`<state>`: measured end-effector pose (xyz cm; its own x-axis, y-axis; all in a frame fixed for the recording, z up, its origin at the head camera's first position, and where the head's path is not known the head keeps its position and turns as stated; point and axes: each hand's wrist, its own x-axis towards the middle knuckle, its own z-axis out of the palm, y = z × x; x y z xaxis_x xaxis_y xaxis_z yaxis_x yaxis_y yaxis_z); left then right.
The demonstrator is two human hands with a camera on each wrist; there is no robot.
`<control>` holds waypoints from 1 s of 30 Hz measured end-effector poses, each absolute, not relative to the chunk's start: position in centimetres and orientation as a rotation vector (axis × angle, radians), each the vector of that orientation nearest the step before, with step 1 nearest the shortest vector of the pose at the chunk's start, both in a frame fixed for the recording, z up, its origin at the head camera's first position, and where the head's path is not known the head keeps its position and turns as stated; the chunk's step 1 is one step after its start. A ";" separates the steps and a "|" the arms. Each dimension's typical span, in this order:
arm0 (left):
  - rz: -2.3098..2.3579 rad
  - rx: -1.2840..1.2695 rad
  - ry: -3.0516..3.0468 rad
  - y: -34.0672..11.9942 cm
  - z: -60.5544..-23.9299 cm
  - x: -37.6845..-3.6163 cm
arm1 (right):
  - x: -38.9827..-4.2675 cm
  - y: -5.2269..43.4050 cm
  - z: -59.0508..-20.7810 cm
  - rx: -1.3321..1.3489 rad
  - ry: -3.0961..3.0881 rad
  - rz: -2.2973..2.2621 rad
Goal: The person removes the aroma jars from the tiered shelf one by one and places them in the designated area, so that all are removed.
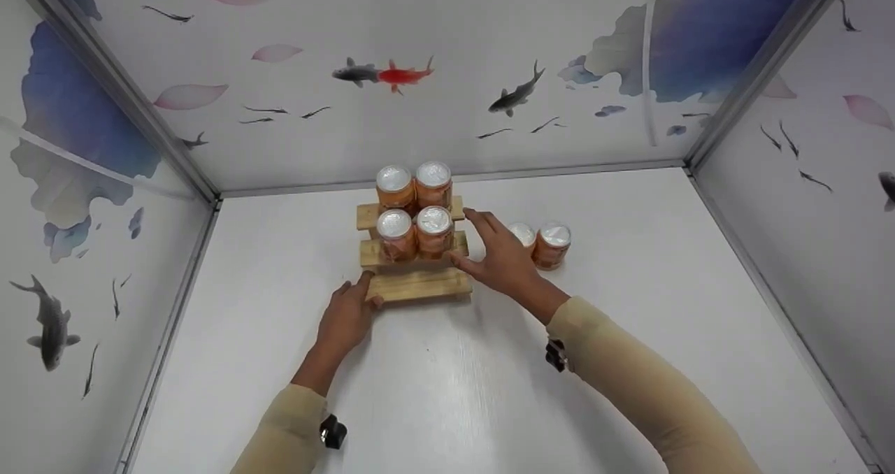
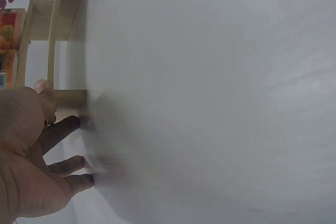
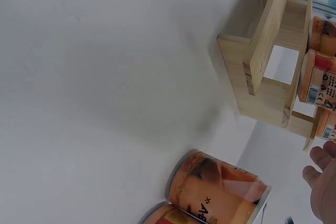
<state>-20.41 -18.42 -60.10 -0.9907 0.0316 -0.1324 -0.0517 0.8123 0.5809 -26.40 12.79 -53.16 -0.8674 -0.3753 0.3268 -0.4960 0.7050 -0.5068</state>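
A stepped wooden rack (image 1: 419, 286) stands on the table, with its lowest step bare. Two orange-labelled jars with silvery lids (image 1: 435, 233) sit side by side on the middle step. Another pair of jars (image 1: 395, 187) stands behind them on the top step. My left hand (image 1: 345, 318) grips the rack's left end at the lowest step, thumb over the board's front and other fingers low by the tabletop. My right hand (image 1: 505, 256) hovers at the rack's right side, fingers spread and holding nothing, close to the front right jar.
Two more orange jars (image 1: 552, 247) stand on the white table (image 1: 433, 390) right of the rack; the right hand partly covers one. Printed panels with fish (image 1: 516, 100) and metal edge strips enclose the table at the back and both sides.
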 end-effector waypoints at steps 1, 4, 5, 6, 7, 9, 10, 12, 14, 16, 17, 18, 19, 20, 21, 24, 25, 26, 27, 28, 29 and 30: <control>0.925 -0.019 2.858 -18.4 -60.2 -20.4 | -26.4 12.6 -53.1 0.703 -2.713 0.894; 0.933 -0.023 2.861 -18.4 -60.4 -20.4 | -26.4 11.9 -53.2 0.701 -2.719 0.890; 0.934 -0.021 2.864 -18.4 -60.4 -20.4 | -26.4 11.7 -53.1 0.702 -2.721 0.892; 0.936 -0.022 2.867 -18.4 -60.4 -20.4 | -26.4 11.5 -53.1 0.702 -2.723 0.894; 0.935 -0.026 2.866 -18.4 -60.4 -20.4 | -26.4 11.3 -53.1 0.704 -2.726 0.897; 0.930 -0.024 2.873 -18.4 -60.4 -20.4 | -26.4 10.9 -53.1 0.709 -2.724 0.906; 0.925 -0.024 2.875 -18.4 -60.4 -20.4 | -26.5 10.8 -53.1 0.709 -2.721 0.907; 0.912 -0.020 2.878 -18.4 -60.4 -20.5 | -26.6 10.5 -53.0 0.705 -2.715 0.909; 0.902 -0.008 2.884 -18.4 -60.4 -20.5 | -26.7 10.2 -53.0 0.702 -2.711 0.909; 0.901 -0.006 2.882 -18.5 -60.3 -20.5 | -26.8 9.9 -53.0 0.701 -2.705 0.917; 0.901 -0.004 2.882 -18.5 -60.3 -20.5 | -26.9 9.8 -53.0 0.704 -2.699 0.930; 0.901 -0.004 2.880 -18.5 -60.2 -20.5 | -26.9 9.7 -52.9 0.706 -2.694 0.938; 0.899 -0.006 2.880 -18.5 -60.2 -20.5 | -27.0 9.6 -52.9 0.709 -2.687 0.950; 0.897 -0.006 2.880 -18.5 -60.2 -20.6 | -27.1 9.5 -52.9 0.712 -2.680 0.965; 0.896 -0.010 2.878 -18.4 -60.2 -20.6 | -27.1 9.4 -52.9 0.710 -2.676 0.973; 0.887 -0.007 2.878 -18.4 -60.3 -20.6 | -27.2 9.1 -52.9 0.697 -2.669 0.986; 0.887 -0.007 2.880 -18.4 -60.3 -20.6 | -27.2 9.1 -53.0 0.691 -2.668 0.988; 0.887 -0.005 2.881 -18.4 -60.4 -20.6 | -27.2 9.0 -53.0 0.687 -2.667 0.990; 0.887 -0.004 2.883 -18.4 -60.4 -20.6 | -27.2 8.9 -53.0 0.685 -2.666 0.995; 0.886 0.001 2.886 -18.4 -60.4 -20.6 | -27.1 8.8 -53.0 0.680 -2.667 0.999; 0.887 0.001 2.885 -18.4 -60.4 -20.6 | -27.1 8.7 -53.0 0.676 -2.669 1.002; 0.887 0.000 2.886 -18.4 -60.4 -20.6 | -27.1 8.6 -53.0 0.673 -2.669 1.006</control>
